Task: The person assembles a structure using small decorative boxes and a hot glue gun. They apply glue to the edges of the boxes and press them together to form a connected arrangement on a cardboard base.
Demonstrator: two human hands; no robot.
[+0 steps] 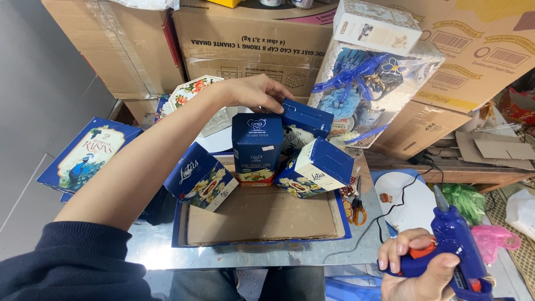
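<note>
My left hand (257,92) reaches across the table and grips the top of a dark blue box (304,117) that stands at the back of a shallow blue tray (262,237). A tall blue carton (256,147) stands upright just in front of it. Two flowered blue boxes lean in the tray, one on the left (202,177) and one on the right (316,168). My right hand (415,266) holds a blue hot glue gun (454,245) with an orange trigger at the lower right, nozzle pointing up.
Large cardboard cartons (253,44) are stacked behind the table. A wrapped gift basket with a blue ribbon (370,83) stands at the back right. Flat blue peacock boxes (89,153) lie at the left. Orange-handled scissors (356,209) and a black cable (401,198) lie right of the tray.
</note>
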